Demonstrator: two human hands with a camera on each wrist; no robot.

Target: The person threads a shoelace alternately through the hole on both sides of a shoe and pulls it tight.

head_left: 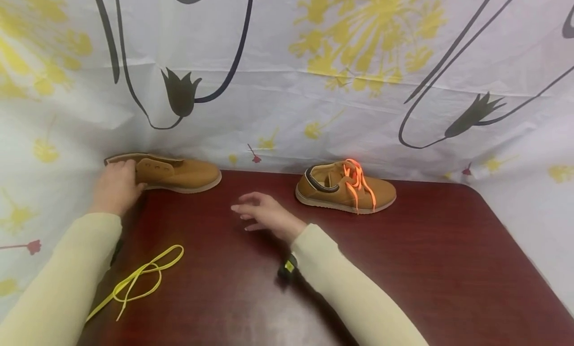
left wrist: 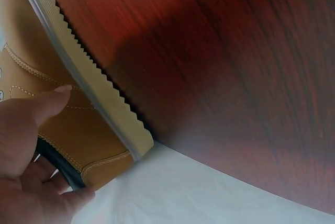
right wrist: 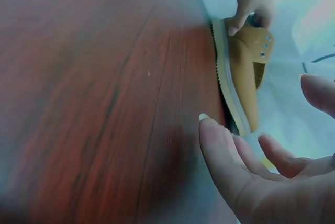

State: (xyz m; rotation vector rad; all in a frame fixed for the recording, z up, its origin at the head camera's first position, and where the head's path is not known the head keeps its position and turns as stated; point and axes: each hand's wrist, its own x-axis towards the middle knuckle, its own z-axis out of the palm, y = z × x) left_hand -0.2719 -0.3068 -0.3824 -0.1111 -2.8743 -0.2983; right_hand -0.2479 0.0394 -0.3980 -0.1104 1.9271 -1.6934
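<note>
At the table's back left corner, a tan shoe (head_left: 193, 175) without a lace points its toe to the right. My left hand (head_left: 115, 186) grips it by the side near the heel. In the left wrist view the thumb (left wrist: 55, 101) presses the outer side, while the other fingers reach inside past the dark collar lining (left wrist: 60, 165). The right hand (head_left: 268, 215) hovers over the middle of the table with fingers loosely bent and nothing held. The right wrist view shows its spread fingers (right wrist: 225, 166) close to the toe of that same shoe.
A matching tan shoe (head_left: 332, 189) with tied orange laces (head_left: 356, 179) stands at the back, right of my right hand. A looped yellow shoelace (head_left: 134, 279) lies at the front left of the dark red table (head_left: 430, 266). Patterned white cloth (head_left: 278, 52) hangs behind and along the sides.
</note>
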